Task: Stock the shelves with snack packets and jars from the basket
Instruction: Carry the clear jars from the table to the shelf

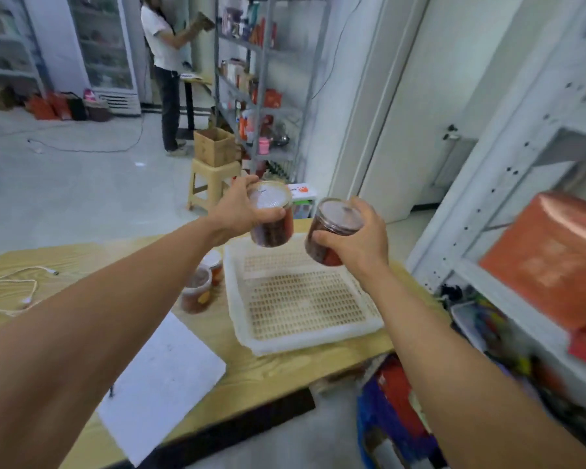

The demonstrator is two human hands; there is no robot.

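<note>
Left forearm fills the near-left. Left hand (237, 211) curls round left jar (274, 225), right hand (356, 238) round right jar (327, 238), both lifted over basket (318, 335) at its 12 o'clock edge. Two table jars (200, 289) stand on table (268, 370) at basket's 9 o'clock. Shelf (508, 177) at 3.

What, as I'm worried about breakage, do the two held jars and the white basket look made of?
Left-hand jar and right-hand jar: likely clear glossy plastic, since dark reddish contents show through the walls and the lids look translucent; glass cannot be ruled out. Basket: white moulded plastic, matte, judging by its perforated grid floor and thick rim.
</note>
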